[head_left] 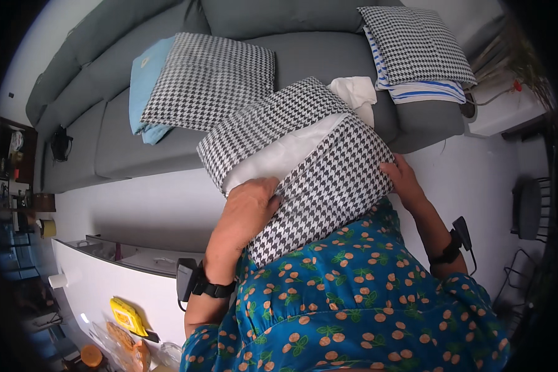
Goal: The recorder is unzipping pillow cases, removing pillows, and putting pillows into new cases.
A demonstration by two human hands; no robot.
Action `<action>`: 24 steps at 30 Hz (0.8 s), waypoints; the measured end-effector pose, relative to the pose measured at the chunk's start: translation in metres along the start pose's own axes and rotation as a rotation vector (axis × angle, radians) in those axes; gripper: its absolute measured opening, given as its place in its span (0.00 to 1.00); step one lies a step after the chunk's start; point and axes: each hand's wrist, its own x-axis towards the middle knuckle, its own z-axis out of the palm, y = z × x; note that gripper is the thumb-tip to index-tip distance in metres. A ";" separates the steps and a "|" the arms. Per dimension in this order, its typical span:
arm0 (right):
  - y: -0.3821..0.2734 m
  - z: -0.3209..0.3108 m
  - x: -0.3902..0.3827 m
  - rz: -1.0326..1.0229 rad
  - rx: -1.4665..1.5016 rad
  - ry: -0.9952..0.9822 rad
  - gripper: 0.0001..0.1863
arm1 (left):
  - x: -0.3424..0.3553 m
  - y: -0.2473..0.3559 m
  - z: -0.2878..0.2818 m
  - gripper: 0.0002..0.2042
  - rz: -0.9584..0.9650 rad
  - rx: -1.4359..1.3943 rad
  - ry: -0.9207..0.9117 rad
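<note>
A black-and-white houndstooth cushion cover [328, 189] rests tilted against my blue patterned clothing, its long opening showing a white inner pillow [282, 149]. My left hand [251, 201] has its fingers curled over the cover at the lower-left end of the opening. My right hand [404, 183] grips the cover's right edge. Just behind the cushion, a crumpled white cloth [351, 93] lies on the grey sofa seat [99, 142].
Another houndstooth cushion [208, 77] lies on light blue fabric [146, 87]; a third [415, 46] sits on striped fabric [425, 93] at the right. A white table [87, 270] at lower left carries a yellow packet [127, 316] and food bags. A dark chair [530, 208] stands right.
</note>
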 end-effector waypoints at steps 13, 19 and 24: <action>-0.094 0.039 0.125 -0.582 0.317 -0.027 0.30 | 0.017 0.063 -0.053 0.10 -0.078 -1.357 0.415; -0.067 0.044 0.116 -0.259 0.317 -0.216 0.28 | 0.018 0.064 -0.021 0.38 -0.013 -1.725 0.201; -0.081 0.006 0.085 -0.096 0.048 -0.207 0.24 | 0.031 0.066 0.002 0.36 -0.040 -1.597 -0.183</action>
